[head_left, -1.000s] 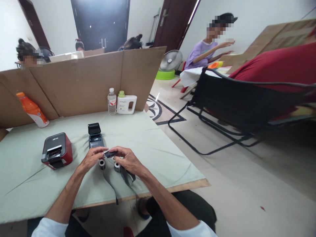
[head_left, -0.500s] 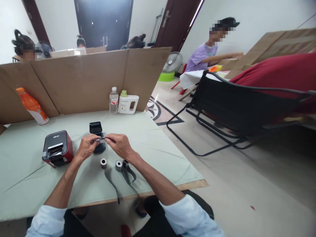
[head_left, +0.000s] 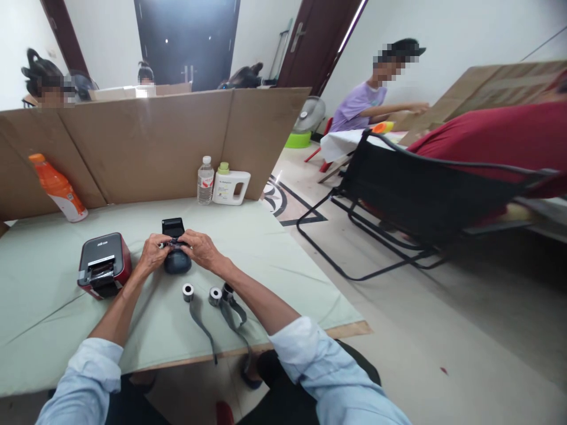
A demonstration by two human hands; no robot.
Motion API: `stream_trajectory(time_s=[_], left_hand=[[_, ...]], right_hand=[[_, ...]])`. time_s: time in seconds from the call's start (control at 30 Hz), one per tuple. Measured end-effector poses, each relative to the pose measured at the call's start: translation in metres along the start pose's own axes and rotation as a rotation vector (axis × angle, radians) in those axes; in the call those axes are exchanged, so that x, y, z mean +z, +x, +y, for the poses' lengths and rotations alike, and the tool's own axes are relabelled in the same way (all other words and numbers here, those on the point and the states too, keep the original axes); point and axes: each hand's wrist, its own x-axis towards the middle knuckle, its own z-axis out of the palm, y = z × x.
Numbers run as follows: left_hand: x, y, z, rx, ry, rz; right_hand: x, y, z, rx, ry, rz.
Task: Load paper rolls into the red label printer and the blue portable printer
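Observation:
A small dark handheld device (head_left: 178,264), its black lid (head_left: 172,226) raised at the far side, sits on the table between both hands. My left hand (head_left: 153,252) is at its left edge and my right hand (head_left: 201,247) at its right. Their fingertips pinch together over the opening below the lid; the small piece between them is mostly hidden. Closer to me stand a small roll (head_left: 188,292) with a grey strip trailing off the edge, a second roll (head_left: 215,296), and a darker roll (head_left: 228,291) with loose strips.
Left of my hands stands a red and black printer (head_left: 105,265). An orange bottle (head_left: 58,188), a water bottle (head_left: 205,182) and a white jug (head_left: 231,187) stand along the cardboard partition (head_left: 159,144). A black folding chair (head_left: 398,177) and a seated person (head_left: 363,106) are to the right.
Both hands have moved down slightly and closer together, bringing the small piece from above the device to its opening. The device's rounded front now shows more clearly.

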Motion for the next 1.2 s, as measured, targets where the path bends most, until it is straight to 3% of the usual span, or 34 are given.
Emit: stream_trajectory(time_s=[0.13,0.43,0.7,0.9,1.2], left_hand=[[0.003,0.003,-0.005,-0.03,0.01,0.004],[0.001,0.009,-0.001,-0.037,0.284,-0.095],[0.005,0.004,0.012,0.07,0.485,-0.12],[0.003,0.011,0.013,-0.02,0.478,-0.187],[-0.006,0.019,0.015,0.025,0.471,-0.355]], right_hand=[[0.0,0.006,0.0,0.052,-0.039,-0.004],[-0.002,0.01,-0.005,0.085,-0.034,-0.003],[-0.003,0.01,-0.004,0.121,-0.057,-0.016],[-0.001,0.006,-0.005,0.112,-0.074,-0.041],[0.004,-0.003,-0.006,0.085,-0.044,-0.051]])
